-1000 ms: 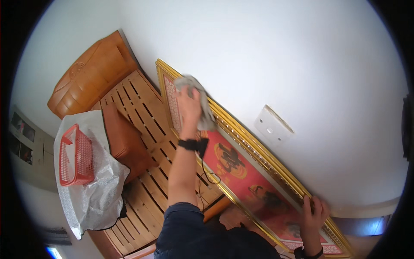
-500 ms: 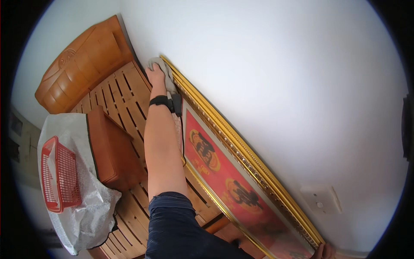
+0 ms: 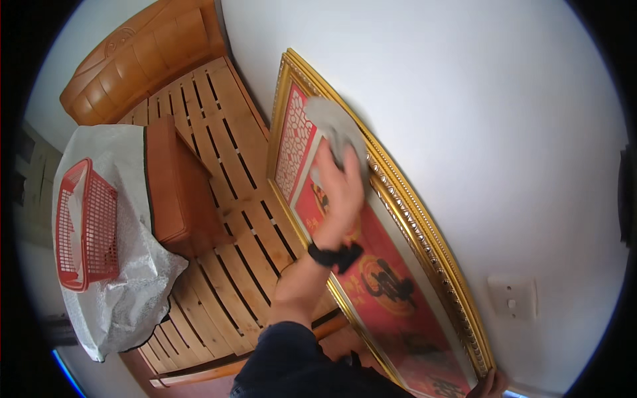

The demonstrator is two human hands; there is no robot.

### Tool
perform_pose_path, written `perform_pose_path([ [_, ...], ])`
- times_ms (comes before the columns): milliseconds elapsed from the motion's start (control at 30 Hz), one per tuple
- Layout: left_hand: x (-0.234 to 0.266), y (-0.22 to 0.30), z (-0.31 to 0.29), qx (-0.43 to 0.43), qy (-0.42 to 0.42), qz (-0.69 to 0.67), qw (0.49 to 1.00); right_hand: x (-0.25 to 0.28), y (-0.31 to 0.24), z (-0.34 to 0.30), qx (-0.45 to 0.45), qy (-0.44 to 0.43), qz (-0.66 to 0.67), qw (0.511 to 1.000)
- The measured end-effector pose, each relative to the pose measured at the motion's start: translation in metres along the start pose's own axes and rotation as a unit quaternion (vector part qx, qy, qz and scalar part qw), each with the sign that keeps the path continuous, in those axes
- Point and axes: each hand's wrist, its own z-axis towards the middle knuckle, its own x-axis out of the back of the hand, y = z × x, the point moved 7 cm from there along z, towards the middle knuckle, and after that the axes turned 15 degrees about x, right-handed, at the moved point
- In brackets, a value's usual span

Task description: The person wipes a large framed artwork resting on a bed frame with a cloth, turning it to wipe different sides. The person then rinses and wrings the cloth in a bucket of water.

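A large gilded picture frame leans on its long edge against the wall, its glass over a red picture with gold and black designs. Through a grey cloth, my left hand presses on the upper part of the glass, near the frame's top rail. Its fingers are bent over the cloth and slightly blurred. A black band circles that wrist. At the lower right, my right hand grips the frame's near corner; only part of it shows.
The frame stands beside a slatted wooden bed with a padded brown headboard. On the slats sit a brown box-shaped piece, a silvery sheet and a red plastic basket. A wall switch plate is at the right.
My left hand has come with the cloth from the frame's far end back over the glass, toward me and rightward. The patterned far part of the picture now shows. My right hand stays at the near corner.
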Motion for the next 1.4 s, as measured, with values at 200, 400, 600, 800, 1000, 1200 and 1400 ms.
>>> perform_pose_path([
  [200, 0.016, 0.029, -0.168, -0.021, -0.13, -0.037, 0.991, 0.005, -0.002, 0.002, -0.003, 0.007, -0.006, 1.0],
  [400, -0.008, 0.025, -0.084, -0.03, -0.034, -0.009, 0.999, 0.004, 0.004, -0.007, -0.007, 0.014, -0.011, 1.0],
  [600, -0.016, 0.012, 0.155, -0.091, -0.031, 0.123, 0.988, -0.023, 0.011, -0.041, -0.036, 0.015, -0.006, 0.999],
  [800, -0.023, 0.072, 0.055, -0.215, -0.073, 0.28, 0.933, -0.02, 0.013, -0.041, -0.071, 0.019, 0.034, 0.997],
  [1000, 0.004, 0.142, -0.167, -0.272, -0.144, 0.221, 0.925, -0.01, 0.011, -0.039, -0.037, 0.028, -0.008, 0.999],
  [1200, 0.02, 0.165, -0.335, -0.271, -0.18, 0.142, 0.935, 0.01, 0.014, -0.043, -0.017, 0.061, 0.059, 0.996],
  [1400, 0.026, 0.196, -0.446, -0.31, -0.217, 0.11, 0.919, 0.084, 0.035, -0.145, -0.015, 0.209, 0.029, 0.977],
])
